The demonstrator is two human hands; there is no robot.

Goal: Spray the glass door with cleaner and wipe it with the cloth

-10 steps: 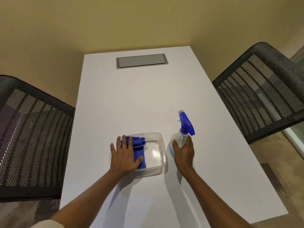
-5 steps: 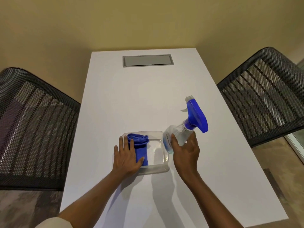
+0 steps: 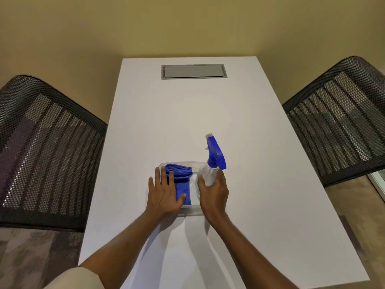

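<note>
Holding the spray bottle (image 3: 208, 174) around its clear body, our right hand (image 3: 213, 193) has a clenched grip on it, the blue trigger head tilted toward twelve o'clock above the clear tray (image 3: 199, 164). Our left hand (image 3: 163, 193) lies flat and released on the folded blue cloth (image 3: 182, 180), which sits in the tray near the six o'clock end of the white counter (image 3: 187, 113). We judge both things are only being gathered; no glass door shows clearly, perhaps a sliver at four o'clock.

The risks we see: the smooth bottle could slip in a low hold, or a finger on the trigger could wet the counter. Lifting the cloth carelessly could drag the light tray along. The mesh chairs (image 3: 341, 119) at three and nine o'clock could snag an elbow as we turn.
</note>
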